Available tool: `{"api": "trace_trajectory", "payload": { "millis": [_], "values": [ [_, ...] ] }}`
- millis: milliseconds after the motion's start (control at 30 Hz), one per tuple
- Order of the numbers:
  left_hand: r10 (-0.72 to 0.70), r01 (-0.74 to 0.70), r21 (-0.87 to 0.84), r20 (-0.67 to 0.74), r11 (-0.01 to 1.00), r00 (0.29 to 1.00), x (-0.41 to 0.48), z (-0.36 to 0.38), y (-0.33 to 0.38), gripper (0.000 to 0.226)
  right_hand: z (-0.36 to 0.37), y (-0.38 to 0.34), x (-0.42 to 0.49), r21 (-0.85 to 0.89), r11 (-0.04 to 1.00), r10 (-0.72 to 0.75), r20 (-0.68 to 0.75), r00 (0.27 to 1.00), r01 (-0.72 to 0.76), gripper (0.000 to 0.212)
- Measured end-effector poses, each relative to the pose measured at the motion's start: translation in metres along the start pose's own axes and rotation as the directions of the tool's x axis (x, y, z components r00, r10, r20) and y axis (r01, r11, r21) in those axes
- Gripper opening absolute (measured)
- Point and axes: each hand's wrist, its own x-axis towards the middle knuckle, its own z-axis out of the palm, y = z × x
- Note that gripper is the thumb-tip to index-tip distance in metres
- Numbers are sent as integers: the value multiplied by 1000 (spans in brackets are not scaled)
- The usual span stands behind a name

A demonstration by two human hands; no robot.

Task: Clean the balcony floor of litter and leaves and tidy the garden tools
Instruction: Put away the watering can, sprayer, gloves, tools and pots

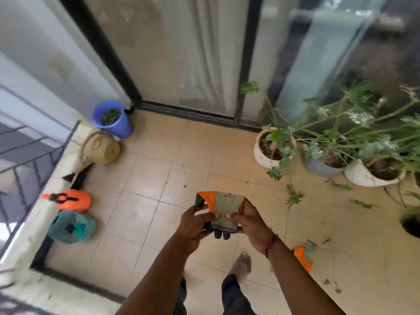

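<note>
Now, your left hand (195,225) and right hand (251,223) both grip a folded glove (225,209) between them, thumbs on top and fingers curled beneath. You hold it above the tiled floor (147,178), ahead of your bare foot (242,264). The glove is khaki with orange trim and black fingertips. A small blue logo sits near its top edge, too blurred to read.

A second glove (304,255) lies on the tiles just to the right of your right wrist. Loose leaves (294,197) are scattered on the floor to your right, near three plant pots (261,156) lined up along the glass, whose stems lean out over the tiles. A dark drain hole (411,223) sits at the right edge.

To your left, along the low ledge under the railing (27,160), stand an orange sprayer (72,200) and a teal bundle (71,227). Further along, a tan container (102,148) lies on its side, and a blue bucket (113,120) of green clippings stands in the corner by the sliding door (181,53). Between ledge and pots the middle tiles lie open, marked only with small specks.
</note>
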Motion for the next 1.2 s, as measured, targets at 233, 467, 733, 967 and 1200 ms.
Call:
{"api": "trace_trajectory", "payload": {
  "millis": [233,467,733,967,1200],
  "values": [
    [21,-75,-282,-190,956,982,-11,-167,26,33,168,3,58,-295,945,183,121,976,-140,37],
    [-58,-136,-462,-382,876,922,-20,-356,48,59,366,33,113,-558,819,275,185,943,-129,40],
    [-214,-237,-610,-573,756,791,-33,-520,65,54,561,71,178,-811,585,400,284,871,-4,42],
    [-387,-307,-680,-667,666,636,23,-630,73,43,679,146,278,-914,384,413,298,861,132,31],
    [-476,-228,-664,-695,712,538,170,-743,30,49,740,279,418,-977,151,505,209,838,153,57]
  ]
}}
